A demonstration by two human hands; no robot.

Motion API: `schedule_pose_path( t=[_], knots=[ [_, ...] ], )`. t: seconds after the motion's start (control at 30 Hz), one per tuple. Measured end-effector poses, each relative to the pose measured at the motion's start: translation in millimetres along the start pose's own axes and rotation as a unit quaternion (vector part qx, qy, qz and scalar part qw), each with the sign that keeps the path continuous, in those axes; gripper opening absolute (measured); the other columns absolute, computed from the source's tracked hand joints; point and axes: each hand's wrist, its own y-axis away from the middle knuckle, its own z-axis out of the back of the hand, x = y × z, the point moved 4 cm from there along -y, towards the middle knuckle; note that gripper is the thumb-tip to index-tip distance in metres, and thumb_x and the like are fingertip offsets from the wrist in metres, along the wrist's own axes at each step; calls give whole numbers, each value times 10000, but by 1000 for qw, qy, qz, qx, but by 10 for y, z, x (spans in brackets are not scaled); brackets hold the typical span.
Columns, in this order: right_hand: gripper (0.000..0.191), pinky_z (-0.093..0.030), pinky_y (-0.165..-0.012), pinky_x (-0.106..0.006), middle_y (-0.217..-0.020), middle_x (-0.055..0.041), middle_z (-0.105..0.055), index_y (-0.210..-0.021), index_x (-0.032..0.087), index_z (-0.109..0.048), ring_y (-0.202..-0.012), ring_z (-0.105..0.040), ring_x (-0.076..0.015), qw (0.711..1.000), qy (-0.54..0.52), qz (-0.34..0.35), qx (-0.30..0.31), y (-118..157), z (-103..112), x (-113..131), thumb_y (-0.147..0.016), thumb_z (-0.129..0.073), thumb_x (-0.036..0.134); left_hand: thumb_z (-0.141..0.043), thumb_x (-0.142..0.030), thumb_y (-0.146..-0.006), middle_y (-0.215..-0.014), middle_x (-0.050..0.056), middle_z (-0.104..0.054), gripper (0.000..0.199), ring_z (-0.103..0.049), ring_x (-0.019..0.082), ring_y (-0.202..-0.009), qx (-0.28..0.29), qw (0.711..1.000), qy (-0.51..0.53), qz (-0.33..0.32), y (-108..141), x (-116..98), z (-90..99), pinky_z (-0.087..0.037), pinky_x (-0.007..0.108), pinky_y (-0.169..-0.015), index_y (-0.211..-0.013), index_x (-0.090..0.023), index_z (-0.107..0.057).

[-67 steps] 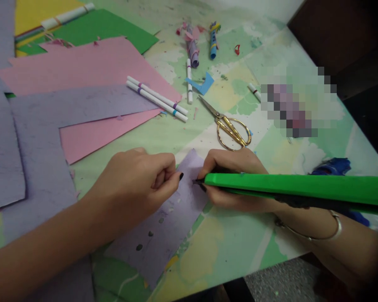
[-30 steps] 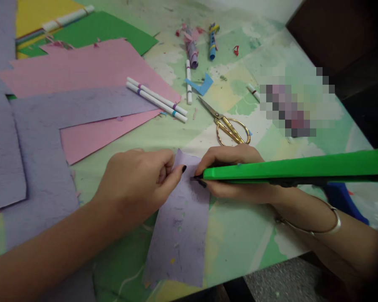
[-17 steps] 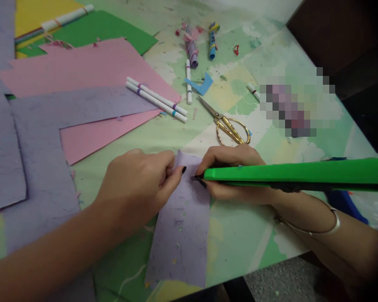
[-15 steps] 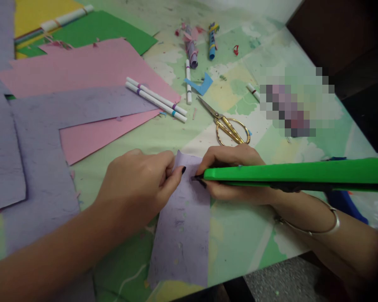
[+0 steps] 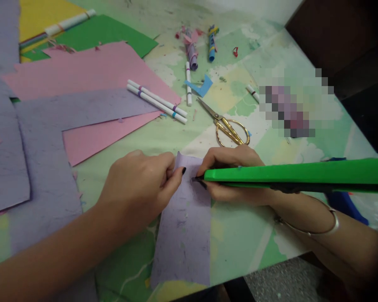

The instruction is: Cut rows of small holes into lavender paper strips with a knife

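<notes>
A strip of purple paper [image 5: 185,235] lies on the patterned tablecloth, its far left corner pinched between the thumb and curled fingers of my left hand [image 5: 141,180]. My right hand [image 5: 233,167], with a bracelet at the wrist, is closed around a long green utility knife [image 5: 290,173]. The knife's dark tip meets the upper part of the strip, a little right of my left thumb. Small marks or slits run down the strip's middle. Gold-handled scissors [image 5: 224,121] lie just beyond my right hand, blades pointing away to the left.
Purple paper [image 5: 44,167], pink paper [image 5: 82,75] and green paper [image 5: 119,33] overlap on the left. White markers [image 5: 157,100] rest on them. Decorated rolls [image 5: 192,50] and a blue scrap [image 5: 204,86] lie at the back. A pixelated patch covers the right.
The view has shifted very slightly, and the papers on the left appear a little further right. Both hands, the knife and the pinched strip keep nearly the same places.
</notes>
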Motion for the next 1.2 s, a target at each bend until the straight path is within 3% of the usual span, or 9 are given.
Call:
schedule_pose_path(
  t=[0.13,0.37,0.43,0.53,0.7,0.8,0.93,1.07,1.2],
  knots=[
    [146,-401,-478,-164,-623,59,-656,-773,177,-681,-504,-538,-52,998,-47,-9,-35,15,69,22,-703,-669,49,-494,-342,-833,-432,-22,-443,326,-397,159,-440,-7,999,30,9,-7,19,22,-198,278,-487,-552,-229,-372],
    [173,-379,-365,-194,-556,69,-604,-1056,221,-683,-351,-461,-62,952,-76,-88,-284,42,325,-161,-897,-629,180,-590,-403,-859,-444,-64,-460,339,-370,77,-395,-50,957,259,123,-47,256,198,-237,226,-402,-587,-202,-557],
    [272,-412,-370,-202,-576,68,-620,-1178,241,-671,-344,-466,-67,960,-47,-67,-267,22,327,-217,-916,-609,208,-659,-426,-838,-457,-62,-497,307,-378,70,-391,-96,928,318,170,-42,354,312,-220,217,-375,-627,-204,-640],
    [337,-591,-643,-281,-810,1,-743,-1171,246,-688,-596,-689,-125,981,35,5,-193,-4,295,-239,-878,-568,128,-739,-423,-811,-397,-81,-476,220,-356,60,-326,-206,886,362,205,-6,450,570,-213,220,-336,-719,-224,-729],
    [418,-587,-672,-286,-945,-68,-795,-1191,207,-673,-858,-763,-206,971,182,74,-134,-18,238,-188,-843,-496,59,-714,-391,-888,-712,-39,-736,180,-651,115,-553,-373,836,370,156,155,438,958,-515,253,-545,-766,-264,-750],
    [464,-576,-639,-292,-987,-87,-787,-1283,189,-620,-736,-742,-178,970,189,32,-152,-20,258,-165,-864,-458,73,-743,-374,-865,-971,-50,-785,147,-726,173,-810,-334,837,429,72,223,376,946,-573,293,-722,-1008,-374,-775],
    [353,-566,-643,-291,-1008,-85,-764,-1249,209,-614,-683,-692,-145,968,45,-16,-246,39,334,-80,-915,-511,163,-596,-594,-911,-1120,35,-776,389,-700,266,-1085,-221,839,497,8,242,274,710,-540,380,-977,-1087,-303,-786],
    [329,-575,-551,-275,-908,-46,-739,-1208,221,-591,-608,-692,-138,945,-314,-45,-76,19,114,-5,-928,-623,390,-783,-388,-811,-941,10,-803,155,-738,224,-865,-208,860,465,29,203,171,473,-580,347,-832,-954,-332,-809],
    [541,-552,-507,-195,-772,39,-722,-1198,246,-544,-567,-695,-108,890,-435,-128,-40,21,-19,-27,-745,-838,232,-792,-251,-789,-833,4,-772,78,-729,192,-778,-179,858,478,62,142,62,313,-589,304,-729,-854,-256,-751]
  ],
)
